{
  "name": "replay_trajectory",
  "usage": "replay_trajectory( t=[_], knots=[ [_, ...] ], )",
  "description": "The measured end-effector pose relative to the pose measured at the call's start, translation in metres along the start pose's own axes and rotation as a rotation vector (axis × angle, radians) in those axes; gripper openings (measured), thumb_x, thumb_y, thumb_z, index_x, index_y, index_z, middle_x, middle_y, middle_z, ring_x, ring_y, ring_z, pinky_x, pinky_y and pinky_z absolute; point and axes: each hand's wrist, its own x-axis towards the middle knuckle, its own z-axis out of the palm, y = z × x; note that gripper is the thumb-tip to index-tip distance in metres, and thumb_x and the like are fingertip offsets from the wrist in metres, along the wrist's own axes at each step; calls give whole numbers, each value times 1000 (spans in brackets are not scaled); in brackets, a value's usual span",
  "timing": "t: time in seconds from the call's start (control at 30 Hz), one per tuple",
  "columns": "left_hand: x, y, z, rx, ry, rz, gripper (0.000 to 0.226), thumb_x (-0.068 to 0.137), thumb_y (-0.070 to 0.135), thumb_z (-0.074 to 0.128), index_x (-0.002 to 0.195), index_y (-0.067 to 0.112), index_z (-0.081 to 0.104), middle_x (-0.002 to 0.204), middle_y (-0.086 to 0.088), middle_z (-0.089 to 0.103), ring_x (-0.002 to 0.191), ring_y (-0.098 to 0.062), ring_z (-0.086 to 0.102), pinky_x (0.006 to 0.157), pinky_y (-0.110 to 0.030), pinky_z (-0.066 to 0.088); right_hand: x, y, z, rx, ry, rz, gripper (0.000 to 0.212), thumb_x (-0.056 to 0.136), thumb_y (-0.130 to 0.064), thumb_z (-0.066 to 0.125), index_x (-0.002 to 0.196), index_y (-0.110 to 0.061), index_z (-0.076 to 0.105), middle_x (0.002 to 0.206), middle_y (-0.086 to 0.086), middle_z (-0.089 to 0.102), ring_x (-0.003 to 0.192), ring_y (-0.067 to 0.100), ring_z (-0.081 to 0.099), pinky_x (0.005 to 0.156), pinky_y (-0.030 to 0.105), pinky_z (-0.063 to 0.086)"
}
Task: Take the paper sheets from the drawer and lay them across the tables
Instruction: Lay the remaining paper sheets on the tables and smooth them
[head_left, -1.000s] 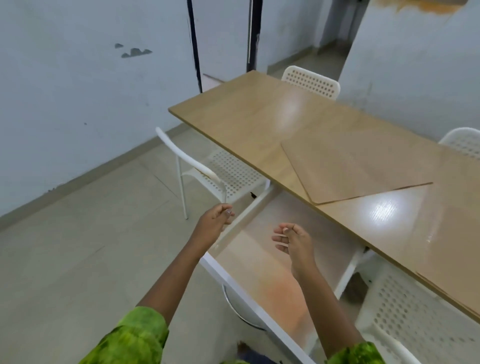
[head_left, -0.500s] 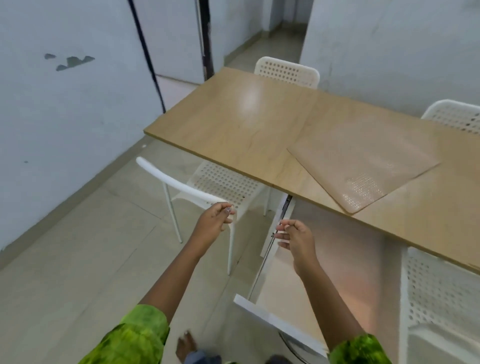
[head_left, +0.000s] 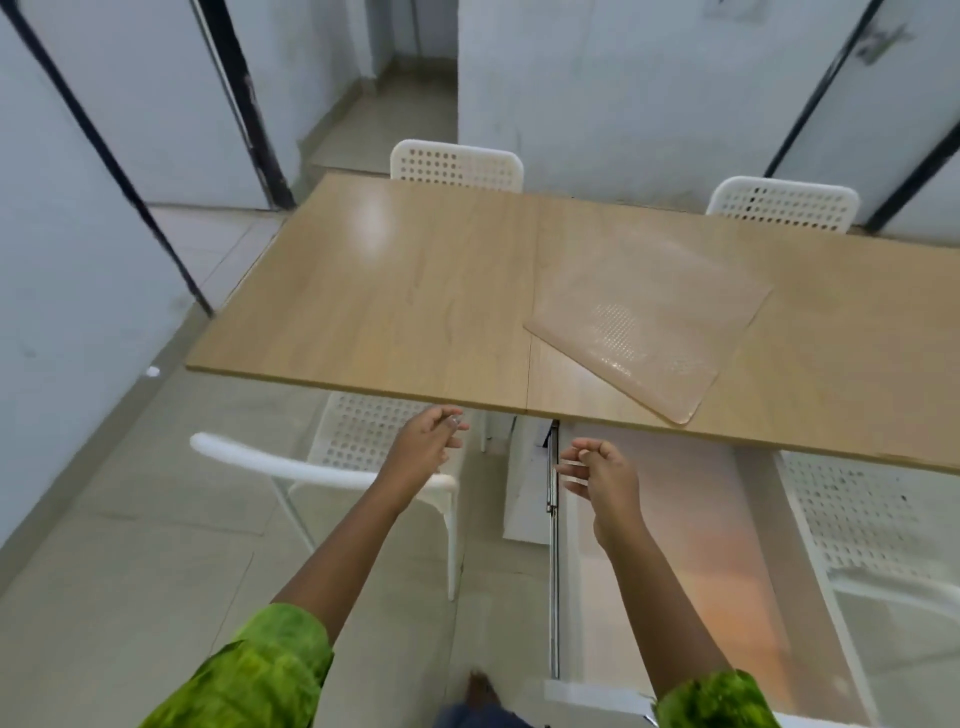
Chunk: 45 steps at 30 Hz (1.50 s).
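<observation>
Lower right of frame: open white drawer (head_left: 592, 693) under light wooden table (head_left: 405, 291), holds translucent orange-tinted paper sheets (head_left: 691, 571), long axis bottom-to-top of frame. Sheets lie right of and below both hands. Right hand (head_left: 605, 480) nearer, over drawer's left rail. Left hand (head_left: 423, 449) further left, above white perforated chair (head_left: 363, 431). Fingers of both curled, pinch-like; grasping clear sheet or nothing, cannot tell. One translucent dotted sheet (head_left: 649, 322) on table, skewed.
</observation>
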Motion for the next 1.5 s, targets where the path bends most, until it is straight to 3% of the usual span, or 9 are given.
replay_trajectory(
  t=[0.47,0.67,0.83,0.97,1.13,1.3,1.4,1.47,1.5],
  knots=[
    [134,37,25,169,-427,83,23,97,21,42,116,14,55,110,-3,60,94,-17,57,68,-23,43,66,-25,24,49,330,8,23,93,-3,38,82,-16,53,79,3,59,63,15,55,57,25,41],
    [182,54,29,376,-521,271,26,95,26,46,116,17,59,114,3,59,105,-14,54,85,-26,40,85,-34,24,-38,442,16,20,90,-4,38,88,-14,55,86,6,58,66,16,56,57,25,40],
    [216,70,53,779,-578,541,37,96,20,42,131,15,48,136,2,48,121,-17,47,97,-30,38,113,-41,6,-525,472,-31,29,89,-7,44,114,-9,58,110,10,62,94,21,56,73,27,41],
    [243,72,84,1189,-683,728,49,96,22,38,144,16,31,154,0,28,141,-17,27,111,-36,30,144,-49,-17,-1014,280,-71,44,91,-10,42,135,-9,45,139,10,48,128,25,44,100,32,36],
    [257,70,118,1392,-796,774,53,98,27,33,148,18,17,159,1,8,146,-17,8,117,-44,16,171,-46,-29,-1505,45,-103,40,97,-16,30,133,-2,40,145,23,37,135,35,36,104,40,36],
    [261,63,130,1428,-848,776,60,98,36,34,150,19,10,160,0,1,147,-19,1,118,-42,9,178,-43,-37,-1676,-16,-148,46,98,-21,29,139,0,34,151,23,28,138,34,33,101,40,40],
    [263,61,132,1442,-815,837,59,98,38,33,149,16,14,160,-2,6,147,-21,5,118,-40,12,181,-43,-42,-1688,-6,-286,39,92,-17,34,118,3,56,137,24,49,122,32,54,81,37,51],
    [265,64,133,1447,-812,887,55,99,36,32,147,15,20,159,-3,12,146,-22,11,116,-38,17,183,-45,-47,-1702,-26,-318,34,78,-18,37,74,-6,69,91,16,74,69,21,73,44,23,48],
    [266,66,133,1443,-823,903,51,99,34,32,146,14,25,158,-4,17,145,-23,15,115,-38,22,185,-45,-51,-1698,-12,-360,34,73,-21,36,59,-12,66,69,8,73,45,18,65,33,18,38]
  ],
)
